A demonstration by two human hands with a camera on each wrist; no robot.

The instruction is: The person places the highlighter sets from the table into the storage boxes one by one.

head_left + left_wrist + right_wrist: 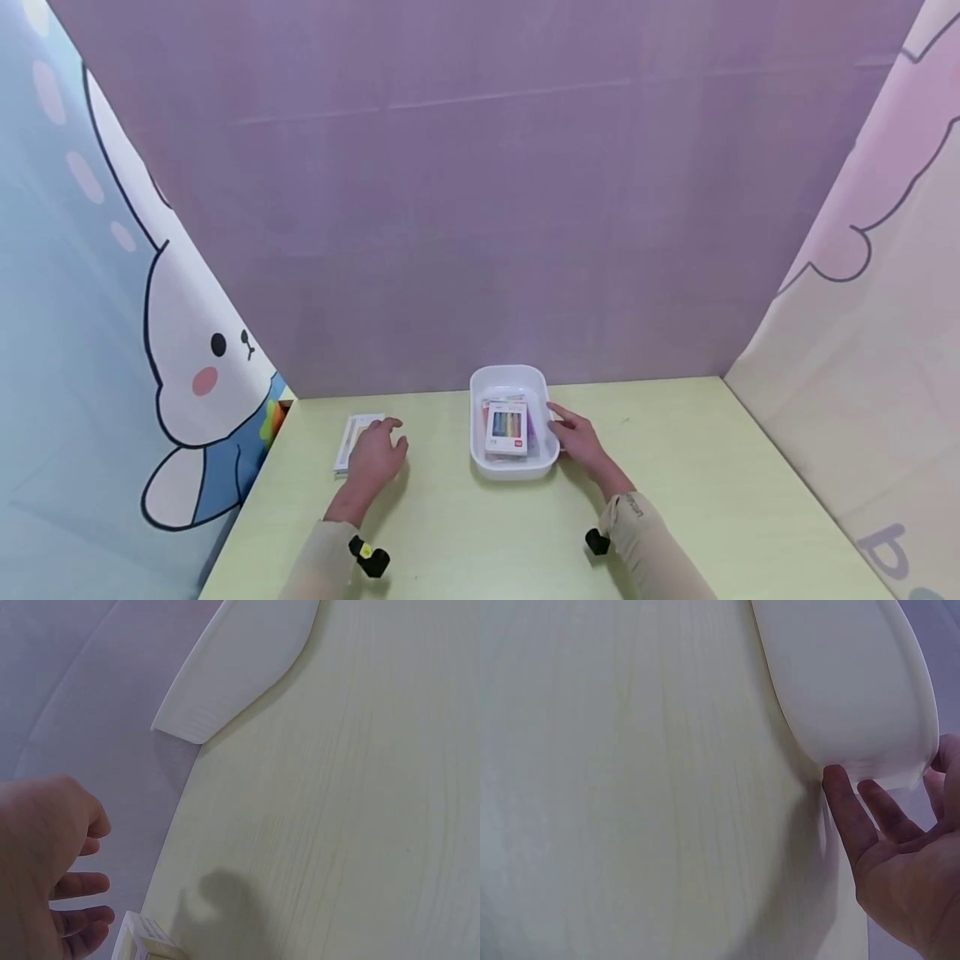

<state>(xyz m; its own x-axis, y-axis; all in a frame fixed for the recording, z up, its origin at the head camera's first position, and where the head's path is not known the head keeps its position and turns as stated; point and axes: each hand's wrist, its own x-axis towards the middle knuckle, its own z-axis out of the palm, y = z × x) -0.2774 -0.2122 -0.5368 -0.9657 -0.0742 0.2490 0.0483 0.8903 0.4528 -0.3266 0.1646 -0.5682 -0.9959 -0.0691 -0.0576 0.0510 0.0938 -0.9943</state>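
Observation:
A white plastic bin [512, 473] stands on the table, holding a white box [507, 427] with a picture of coloured sticks, on top of other packs mostly hidden beneath it. My right hand [577, 437] touches the bin's right side; in the right wrist view its extended fingers [847, 814] rest against the bin wall [847, 690]. My left hand [377, 454] hovers over a flat white box [348, 437] left of the bin and partly covers it. In the left wrist view this hand's fingers are loosely bent, apart from the box's corner [139, 937].
The pale wood-grain table [480, 550] meets a purple cloth backdrop [480, 208] right behind the bin. Printed cloths hang on both sides, a rabbit [202, 367] on the left one. A small black device [370, 560] sits at my left wrist, another [597, 542] at my right.

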